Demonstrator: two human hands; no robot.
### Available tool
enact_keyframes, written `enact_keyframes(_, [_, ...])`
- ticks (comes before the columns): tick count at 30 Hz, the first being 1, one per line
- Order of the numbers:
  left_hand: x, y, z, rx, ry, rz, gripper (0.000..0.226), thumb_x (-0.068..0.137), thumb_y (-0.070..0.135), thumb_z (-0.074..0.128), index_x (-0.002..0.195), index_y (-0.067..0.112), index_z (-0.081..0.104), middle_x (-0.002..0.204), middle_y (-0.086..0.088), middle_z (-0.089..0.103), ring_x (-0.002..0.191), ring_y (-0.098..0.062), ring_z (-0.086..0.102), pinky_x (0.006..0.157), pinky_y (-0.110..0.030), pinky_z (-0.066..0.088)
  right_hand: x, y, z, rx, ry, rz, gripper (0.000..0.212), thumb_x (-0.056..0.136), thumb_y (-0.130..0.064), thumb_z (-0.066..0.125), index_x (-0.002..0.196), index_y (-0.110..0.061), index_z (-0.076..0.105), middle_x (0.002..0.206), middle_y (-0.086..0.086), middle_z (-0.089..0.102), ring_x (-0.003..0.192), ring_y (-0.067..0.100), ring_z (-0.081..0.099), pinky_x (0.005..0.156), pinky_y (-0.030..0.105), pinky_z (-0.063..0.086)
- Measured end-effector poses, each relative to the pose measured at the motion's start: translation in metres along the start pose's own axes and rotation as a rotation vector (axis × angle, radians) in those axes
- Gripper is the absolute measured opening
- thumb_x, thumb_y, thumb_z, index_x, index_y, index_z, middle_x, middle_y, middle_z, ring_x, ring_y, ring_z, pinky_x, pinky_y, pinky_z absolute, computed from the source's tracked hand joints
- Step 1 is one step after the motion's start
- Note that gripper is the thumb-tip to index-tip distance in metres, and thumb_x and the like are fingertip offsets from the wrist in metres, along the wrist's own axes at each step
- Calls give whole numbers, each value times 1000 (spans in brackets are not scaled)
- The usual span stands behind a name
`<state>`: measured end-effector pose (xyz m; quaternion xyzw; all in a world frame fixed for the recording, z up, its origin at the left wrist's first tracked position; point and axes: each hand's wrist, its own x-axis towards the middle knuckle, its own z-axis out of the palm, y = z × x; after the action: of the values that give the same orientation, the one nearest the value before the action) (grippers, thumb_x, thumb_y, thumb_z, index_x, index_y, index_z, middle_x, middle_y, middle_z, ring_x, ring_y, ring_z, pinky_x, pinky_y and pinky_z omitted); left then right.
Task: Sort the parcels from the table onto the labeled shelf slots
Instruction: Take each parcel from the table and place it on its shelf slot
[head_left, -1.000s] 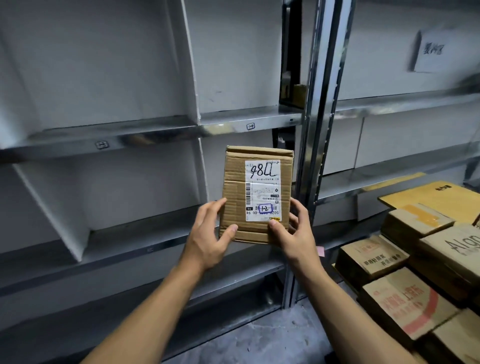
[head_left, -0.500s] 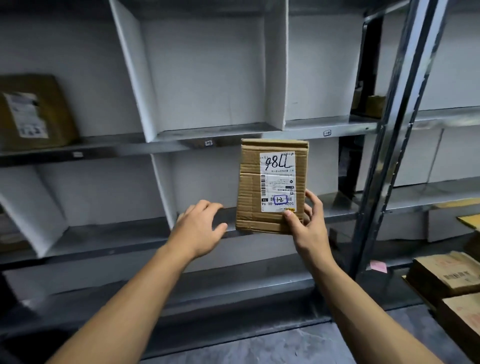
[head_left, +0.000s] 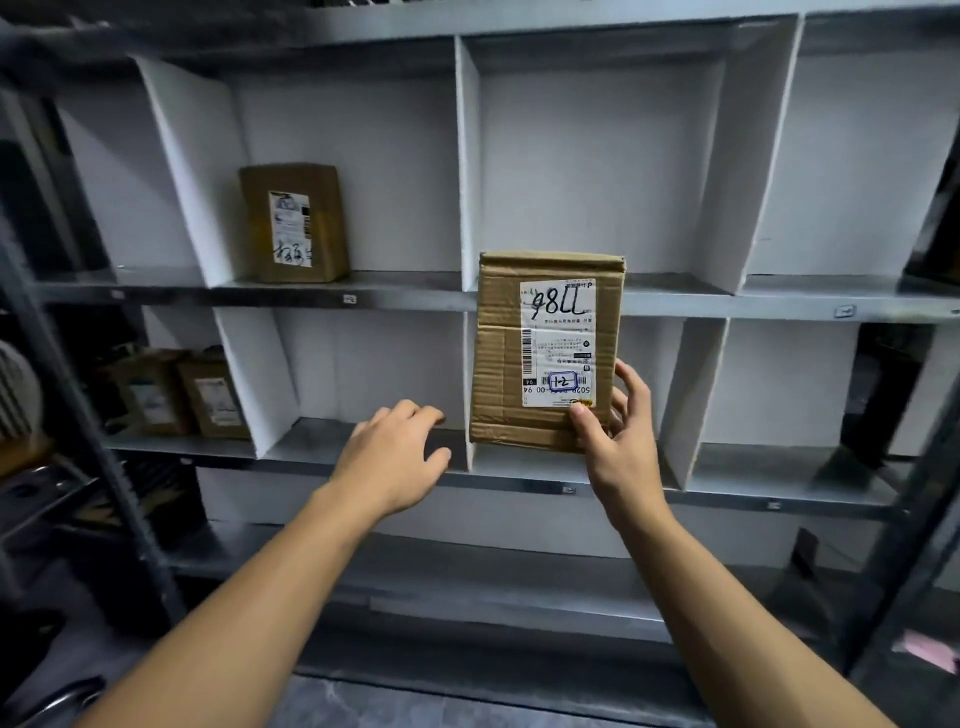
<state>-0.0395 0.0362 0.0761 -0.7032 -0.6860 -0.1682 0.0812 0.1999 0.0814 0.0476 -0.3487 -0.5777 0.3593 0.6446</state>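
A small brown cardboard parcel (head_left: 498, 353) with a white shipping label, upside down and handwritten, is held upright in front of the grey metal shelf (head_left: 415, 299). My right hand (head_left: 621, 441) grips its lower right corner, thumb on the front, fingers behind. My left hand (head_left: 395, 457) hovers just left of the parcel, fingers loosely curled, holding nothing and not touching it. The parcel hangs before a white divider between two middle-row slots.
A brown parcel (head_left: 293, 223) stands in an upper-row slot on the left. Two more parcels (head_left: 176, 397) sit in the middle row at far left. White dividers (head_left: 696, 405) split the shelves into slots. Small labels (head_left: 349, 299) mark the shelf edges.
My view swung left and up along the shelf; the parcels at the right are out of view. My left hand let go of the parcel; the right hand alone carries it leftward.
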Motion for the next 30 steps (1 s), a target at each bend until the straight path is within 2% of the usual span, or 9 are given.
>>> enact_keyframes(3, [3, -23, -4, 2, 10, -50, 46, 95, 46, 46, 137, 29, 44, 138, 4, 48, 122, -21, 46, 101, -39, 38, 16, 3, 32, 15, -49, -19, 57, 93, -23, 67, 134, -52, 40, 132, -5, 61, 121, 13, 61, 103, 48, 51])
enact_keyframes(7, [16, -56, -11, -14, 43, -111, 46, 95, 46, 46, 138, 29, 44, 138, 5, 47, 123, -20, 45, 101, -39, 39, 42, 8, 79, 47, -125, -50, 57, 96, -17, 64, 131, -55, 38, 133, -7, 60, 122, 12, 59, 104, 45, 50])
enact_keyframes(12, [53, -101, -18, 63, 84, -147, 48, 95, 48, 44, 139, 30, 41, 138, 5, 46, 124, -20, 43, 103, -39, 37, 93, 16, 140, 70, -153, -124, 58, 96, -16, 62, 139, -46, 37, 135, -7, 59, 125, 12, 57, 107, 45, 48])
enact_keyframes(17, [109, -139, -26, 147, 110, -157, 49, 95, 49, 44, 140, 29, 40, 138, 3, 45, 125, -21, 43, 102, -41, 37, 156, 20, 190, 57, -125, -197, 57, 91, -29, 63, 133, -57, 37, 133, -13, 60, 122, 12, 59, 105, 46, 48])
enact_keyframes(23, [158, -172, -21, 154, 153, -191, 51, 95, 49, 45, 142, 31, 38, 142, 4, 44, 128, -20, 42, 105, -41, 37, 226, 36, 237, 41, -113, -283, 60, 90, -28, 60, 144, -38, 36, 139, -3, 55, 127, 14, 56, 109, 46, 45])
enact_keyframes(27, [179, -190, -12, 147, 149, -177, 51, 95, 49, 45, 143, 31, 39, 143, 5, 44, 129, -19, 42, 106, -41, 37, 255, 44, 260, -26, -72, -256, 62, 87, -39, 60, 140, -53, 33, 140, -6, 54, 129, 16, 54, 110, 47, 43])
enact_keyframes(30, [195, -206, -8, 116, 169, -163, 51, 95, 48, 47, 142, 31, 39, 144, 5, 43, 130, -19, 41, 106, -40, 37, 271, 52, 273, -72, -62, -233, 63, 86, -39, 61, 140, -54, 31, 140, -3, 54, 129, 15, 53, 111, 45, 42])
